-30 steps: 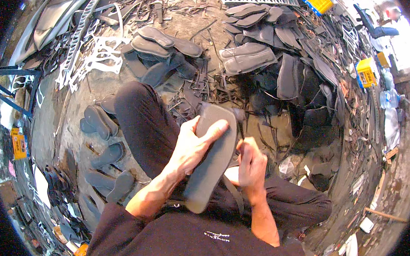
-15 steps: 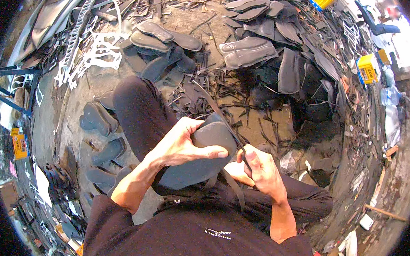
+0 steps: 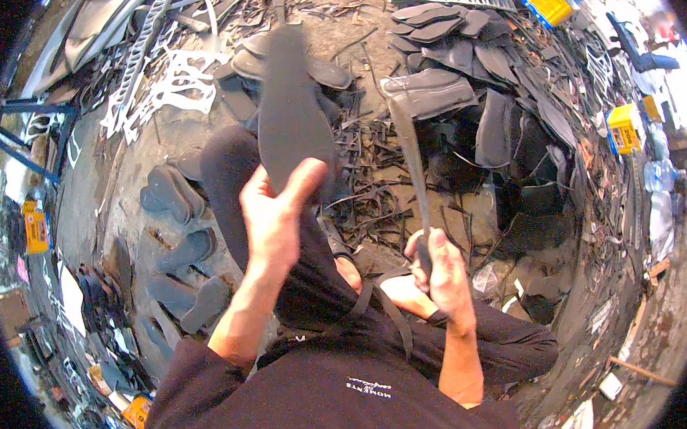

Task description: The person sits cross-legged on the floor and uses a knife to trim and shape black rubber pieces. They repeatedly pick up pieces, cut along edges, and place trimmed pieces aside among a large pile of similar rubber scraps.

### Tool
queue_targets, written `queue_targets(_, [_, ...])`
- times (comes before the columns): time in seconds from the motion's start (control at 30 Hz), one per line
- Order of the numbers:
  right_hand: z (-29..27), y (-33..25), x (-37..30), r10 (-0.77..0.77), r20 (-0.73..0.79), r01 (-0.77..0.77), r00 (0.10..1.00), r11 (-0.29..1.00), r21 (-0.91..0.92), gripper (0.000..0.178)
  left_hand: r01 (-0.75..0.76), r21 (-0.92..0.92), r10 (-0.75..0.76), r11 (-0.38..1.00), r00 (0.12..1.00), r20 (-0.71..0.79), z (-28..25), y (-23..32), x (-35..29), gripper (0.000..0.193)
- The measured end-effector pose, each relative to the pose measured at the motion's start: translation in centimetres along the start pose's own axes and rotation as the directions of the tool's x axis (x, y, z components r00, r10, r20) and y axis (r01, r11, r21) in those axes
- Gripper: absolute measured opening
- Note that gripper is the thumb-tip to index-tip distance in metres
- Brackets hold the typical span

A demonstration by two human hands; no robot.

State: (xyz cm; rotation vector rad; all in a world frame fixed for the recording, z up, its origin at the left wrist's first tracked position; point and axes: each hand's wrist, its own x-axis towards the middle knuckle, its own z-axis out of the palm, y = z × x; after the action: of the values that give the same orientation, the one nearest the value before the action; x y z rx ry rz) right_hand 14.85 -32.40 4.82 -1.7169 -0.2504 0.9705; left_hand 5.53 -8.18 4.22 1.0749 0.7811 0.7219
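Note:
My left hand (image 3: 275, 223) grips one end of a dark grey shoe sole (image 3: 294, 111), thumb on top. Held above my bent knee, the sole points away from me, its far end blurred by motion. To the right, my right hand (image 3: 446, 275) is wrapped round the dark handle of a long knife (image 3: 411, 151). The narrow blade points up and away, apart from the sole. Thin dark offcuts (image 3: 374, 205) litter the ground beneath and between the two.
A pile of cut soles (image 3: 434, 92) lies at the far right, and a smaller one (image 3: 331, 74) behind the held sole. More soles (image 3: 173, 193) rest left of my knee. White cut-out sheet scraps (image 3: 182, 83) and yellow boxes (image 3: 625, 129) are farther out.
The sole has swung up and away from my lap and now points forward. The knife has come off its edge, and its blade has turned more upright, to the right.

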Motion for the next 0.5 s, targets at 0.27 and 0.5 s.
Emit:
queue_targets(0.27, [5.7, 2.0, -2.7, -0.343, -0.144, 0.254, 0.928, 0.867, -0.429, 0.049, 0.201, -0.402, -0.281, 0.893, 0.948, -0.149, 2.4, -2.8, -3.0, 0.048])
queue_targets(0.5, [5.2, 2.7, -3.5, -0.265, -0.076, 0.203, 0.961, 0.867, -0.455, 0.045, 0.235, -0.41, -0.305, 0.881, 0.946, -0.113, 1.4, -2.9, -3.7, 0.04])
